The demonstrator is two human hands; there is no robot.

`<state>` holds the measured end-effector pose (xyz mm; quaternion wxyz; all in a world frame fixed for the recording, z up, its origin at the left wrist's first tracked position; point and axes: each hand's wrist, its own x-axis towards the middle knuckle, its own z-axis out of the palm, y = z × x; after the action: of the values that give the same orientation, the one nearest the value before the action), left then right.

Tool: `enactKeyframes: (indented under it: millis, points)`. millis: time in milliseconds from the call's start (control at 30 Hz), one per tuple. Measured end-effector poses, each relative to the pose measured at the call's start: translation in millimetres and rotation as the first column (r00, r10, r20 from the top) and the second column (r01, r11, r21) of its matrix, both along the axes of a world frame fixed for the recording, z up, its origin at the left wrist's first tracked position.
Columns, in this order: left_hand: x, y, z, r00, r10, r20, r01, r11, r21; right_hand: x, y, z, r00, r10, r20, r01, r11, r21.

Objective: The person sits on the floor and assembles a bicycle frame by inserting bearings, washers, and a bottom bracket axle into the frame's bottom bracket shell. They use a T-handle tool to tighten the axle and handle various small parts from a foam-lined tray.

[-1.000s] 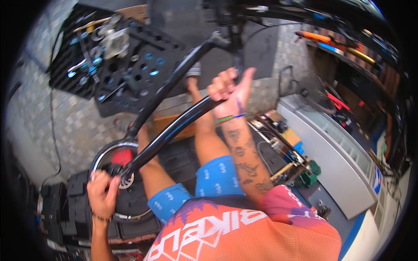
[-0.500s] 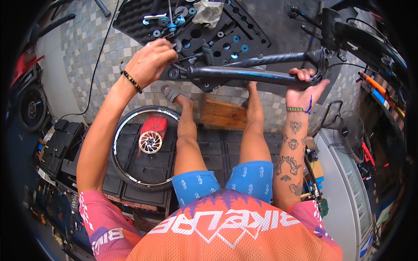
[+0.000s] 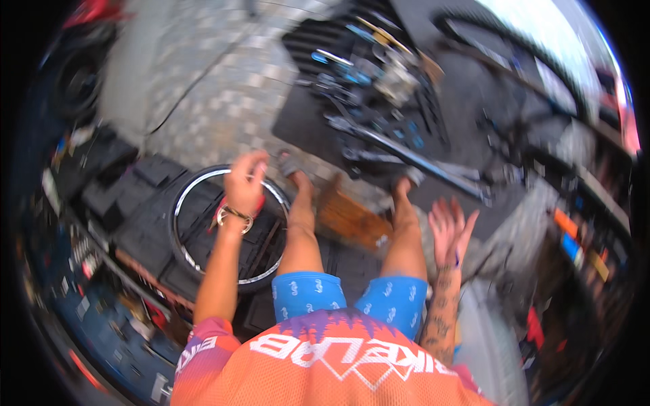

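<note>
My left hand [image 3: 245,183] is in the air over a bicycle wheel [image 3: 179,227]. Its fingers are loosely bent, the thumb stands apart, and I see nothing held, though motion blurs it. Palm up, my right hand [image 3: 449,229] hovers beside my right shin with fingers spread and nothing in it. Ahead of both hands, touched by neither, a black bicycle frame part with long tubes [image 3: 413,160] lies across the dark mat. Beyond it sits a black foam tool case [image 3: 315,40] with blurred blue and silver tool pieces.
A wooden block [image 3: 352,218] stands between my legs. Black cases [image 3: 139,203] form a surface at the left, under the wheel. At the upper right are a bicycle tyre [image 3: 521,37] and dark bike parts. A cable [image 3: 196,80] runs over the tiled floor.
Both hands have let go of the frame part and drawn back toward me; it now rests on the mat. The view has turned, and the red item on the wheel is mostly hidden behind my left hand.
</note>
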<state>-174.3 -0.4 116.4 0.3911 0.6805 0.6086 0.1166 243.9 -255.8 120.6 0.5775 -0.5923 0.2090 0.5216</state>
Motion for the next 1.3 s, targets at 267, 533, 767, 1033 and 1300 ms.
enactKeyframes:
  millis: [267,533,767,1033,1300]
  points:
    - [-190.7,-204.5,154.4,0.703,0.712,-0.003,-0.69,0.683,0.239,-15.0,2.7,-12.0,0.539,0.842,0.009,-0.835,0.536,-0.124]
    - [-475.7,-261.6,298.7,0.175,0.932,0.318,-0.832,-0.033,0.554,-18.2,167.1,-40.1,0.117,0.975,0.191,-0.866,0.194,-0.461]
    - [-734.1,-305.5,350.4,-0.223,0.64,0.735,-0.83,-0.52,0.201,-238.3,258.4,28.5,-0.141,0.974,0.177,-0.839,-0.023,-0.543]
    - [-916.7,-295.2,405.5,-0.225,-0.357,0.906,-0.752,-0.528,-0.395,-368.4,305.2,67.3,-0.3,0.934,0.195,-0.832,-0.155,-0.533]
    - [-975.3,-294.3,419.4,-0.228,-0.595,0.771,-0.714,-0.437,-0.547,-394.9,312.8,82.3,-0.358,0.915,0.185,-0.803,-0.201,-0.561]
